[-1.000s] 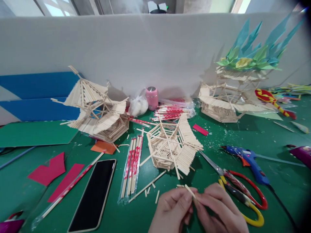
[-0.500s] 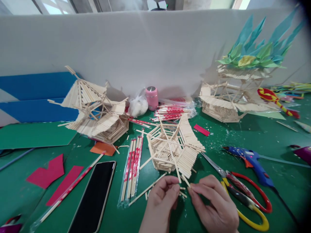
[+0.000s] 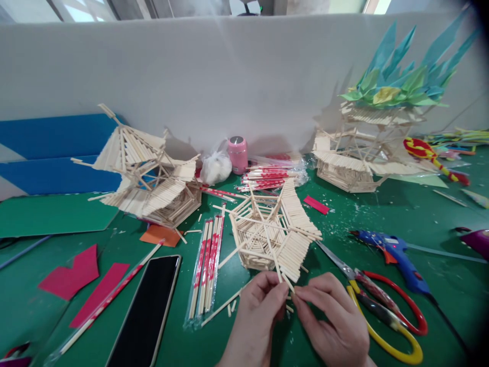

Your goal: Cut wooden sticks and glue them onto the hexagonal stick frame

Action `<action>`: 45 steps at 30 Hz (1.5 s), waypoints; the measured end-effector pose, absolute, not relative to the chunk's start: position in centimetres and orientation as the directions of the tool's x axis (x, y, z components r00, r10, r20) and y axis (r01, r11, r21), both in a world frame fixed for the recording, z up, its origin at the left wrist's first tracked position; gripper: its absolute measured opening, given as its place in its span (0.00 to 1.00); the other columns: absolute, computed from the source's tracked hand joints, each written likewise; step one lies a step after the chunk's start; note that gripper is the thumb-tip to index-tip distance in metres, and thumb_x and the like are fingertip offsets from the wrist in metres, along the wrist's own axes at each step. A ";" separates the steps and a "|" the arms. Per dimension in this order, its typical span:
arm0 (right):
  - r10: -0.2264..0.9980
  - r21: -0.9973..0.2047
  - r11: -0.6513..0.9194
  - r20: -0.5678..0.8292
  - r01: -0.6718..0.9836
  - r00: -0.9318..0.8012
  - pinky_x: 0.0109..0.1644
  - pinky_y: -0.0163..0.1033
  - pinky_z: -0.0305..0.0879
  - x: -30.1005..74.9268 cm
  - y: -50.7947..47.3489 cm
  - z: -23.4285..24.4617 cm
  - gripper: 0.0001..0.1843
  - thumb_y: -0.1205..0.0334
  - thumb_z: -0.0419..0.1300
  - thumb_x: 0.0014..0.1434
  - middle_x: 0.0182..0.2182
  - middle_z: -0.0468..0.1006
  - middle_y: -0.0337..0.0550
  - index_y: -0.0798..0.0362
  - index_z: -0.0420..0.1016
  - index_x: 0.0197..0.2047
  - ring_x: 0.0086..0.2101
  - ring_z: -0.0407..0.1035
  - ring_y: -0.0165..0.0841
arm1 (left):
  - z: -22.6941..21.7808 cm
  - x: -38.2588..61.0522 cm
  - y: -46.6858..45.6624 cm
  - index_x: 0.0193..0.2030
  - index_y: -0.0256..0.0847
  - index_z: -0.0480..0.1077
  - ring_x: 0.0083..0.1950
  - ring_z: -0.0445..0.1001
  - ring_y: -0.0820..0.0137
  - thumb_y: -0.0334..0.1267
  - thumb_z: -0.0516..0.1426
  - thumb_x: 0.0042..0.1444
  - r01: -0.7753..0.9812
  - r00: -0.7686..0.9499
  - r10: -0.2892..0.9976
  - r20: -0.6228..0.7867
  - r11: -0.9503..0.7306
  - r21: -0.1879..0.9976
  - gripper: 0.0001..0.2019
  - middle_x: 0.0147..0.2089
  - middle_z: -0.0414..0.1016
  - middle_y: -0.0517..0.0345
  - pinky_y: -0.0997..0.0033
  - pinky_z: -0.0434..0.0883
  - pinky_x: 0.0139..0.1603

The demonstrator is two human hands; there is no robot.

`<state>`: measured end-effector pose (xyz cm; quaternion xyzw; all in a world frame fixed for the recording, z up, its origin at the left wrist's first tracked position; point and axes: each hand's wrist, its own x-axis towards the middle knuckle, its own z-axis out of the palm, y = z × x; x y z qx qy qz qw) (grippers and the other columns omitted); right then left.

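My right hand (image 3: 331, 317) is closed in a pinch on a short wooden stick (image 3: 287, 282), a cut piece like a chopstick, slanting up and left towards the model. Beside it, my left hand (image 3: 256, 317) has its thumb and forefinger pressed together, close to the tip of a stick that juts from the model's near edge. What is in its fingers, if anything, I cannot make out. The many-sided wooden stick model (image 3: 256, 260) stands just beyond both hands, its slatted roof panels (image 3: 295, 254) on the right side. Loose stick pieces (image 3: 229, 309) lie partly behind my left hand.
Right of my hands lie scissors (image 3: 397, 311) and a blue glue gun (image 3: 401, 255). To the left are wrapped chopsticks (image 3: 206, 267) and a phone (image 3: 147, 306). Behind stand two more stick models (image 3: 164, 196) (image 3: 346, 171), a pink flask (image 3: 237, 155) and a plastic bag (image 3: 216, 167).
My right hand has shifted slightly left and up with the short stick, nearer the model's edge. My left hand has moved a little right and up, so the two hands are closer together.
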<state>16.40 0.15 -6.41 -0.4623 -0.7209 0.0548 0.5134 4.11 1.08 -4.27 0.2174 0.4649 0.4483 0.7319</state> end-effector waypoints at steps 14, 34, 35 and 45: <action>0.714 -0.563 0.574 0.699 0.595 -0.029 0.25 0.33 0.64 16.3 0.3 -6.3 0.07 0.76 0.59 0.49 0.24 0.68 0.41 0.56 0.70 0.31 0.25 0.63 0.28 | -4.2 4.4 1.2 0.21 0.37 0.63 0.23 0.52 0.77 0.36 0.58 0.46 -0.429 0.174 0.869 -0.464 0.491 0.758 0.09 0.19 0.58 0.65 0.74 0.51 0.25; 0.721 -0.552 0.569 0.691 0.610 -0.048 0.25 0.33 0.64 16.7 0.4 -6.3 0.07 0.76 0.58 0.49 0.24 0.68 0.42 0.56 0.70 0.31 0.25 0.63 0.28 | -4.3 4.5 1.6 0.20 0.37 0.62 0.23 0.52 0.77 0.35 0.56 0.46 -0.387 0.153 0.865 -0.478 0.497 0.776 0.09 0.18 0.57 0.66 0.73 0.51 0.25; 0.724 -0.557 0.567 0.688 0.607 -0.046 0.25 0.33 0.64 16.6 0.5 -6.3 0.07 0.76 0.58 0.49 0.24 0.68 0.41 0.56 0.70 0.31 0.25 0.63 0.27 | -4.3 4.5 1.6 0.20 0.37 0.61 0.23 0.52 0.77 0.35 0.56 0.46 -0.389 0.158 0.864 -0.479 0.500 0.774 0.09 0.18 0.57 0.66 0.73 0.51 0.25; 0.723 -0.555 0.578 0.688 0.598 -0.060 0.25 0.33 0.64 16.7 0.6 -6.2 0.07 0.76 0.58 0.48 0.24 0.68 0.42 0.57 0.70 0.31 0.25 0.63 0.28 | -3.8 4.8 1.6 0.20 0.38 0.61 0.22 0.51 0.77 0.35 0.55 0.47 -0.401 0.158 0.871 -0.465 0.487 0.776 0.09 0.18 0.57 0.66 0.72 0.50 0.25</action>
